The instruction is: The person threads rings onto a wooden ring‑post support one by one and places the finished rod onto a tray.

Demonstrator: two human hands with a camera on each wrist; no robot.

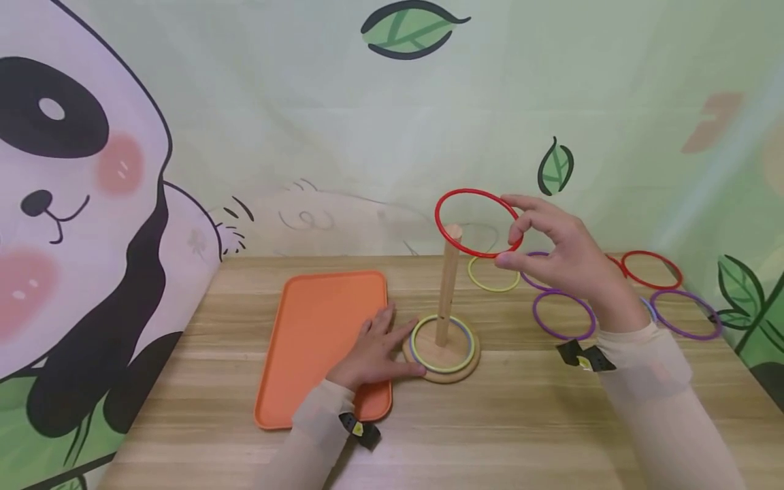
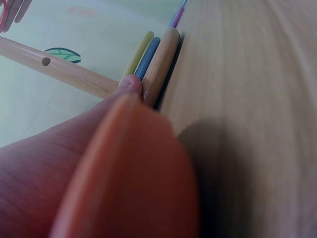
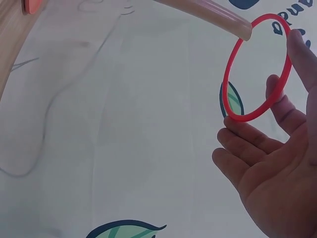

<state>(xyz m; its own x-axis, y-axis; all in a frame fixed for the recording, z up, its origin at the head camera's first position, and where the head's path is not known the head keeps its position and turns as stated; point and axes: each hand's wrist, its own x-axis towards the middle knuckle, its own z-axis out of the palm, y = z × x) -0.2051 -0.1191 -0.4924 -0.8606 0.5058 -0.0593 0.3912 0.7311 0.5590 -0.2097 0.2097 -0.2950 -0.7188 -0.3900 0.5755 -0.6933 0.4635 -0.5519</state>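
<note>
My right hand [image 1: 563,252] pinches a thin red ring [image 1: 437,214] between thumb and fingers. The ring hangs tilted at the top of a wooden peg [image 1: 449,292]; whether the peg's tip is inside it I cannot tell. In the right wrist view, the peg's end overlaps the red ring's [image 3: 225,89] edge. Around the foot of the peg, a yellow-green ring [image 2: 136,57] lies on a blue ring [image 2: 147,58] over the round wooden base [image 2: 161,64]. My left hand [image 1: 376,347], fingers spread, rests against the base's left side, thumb at its near edge.
An orange tray [image 1: 318,327] lies left of the base, partly under my left hand and wrist. To the right, several loose rings lie on the wooden table [image 1: 490,435], among them a yellow-green ring [image 1: 493,290], a purple ring [image 1: 534,313] and a red ring [image 1: 652,252]. A printed backdrop rises behind.
</note>
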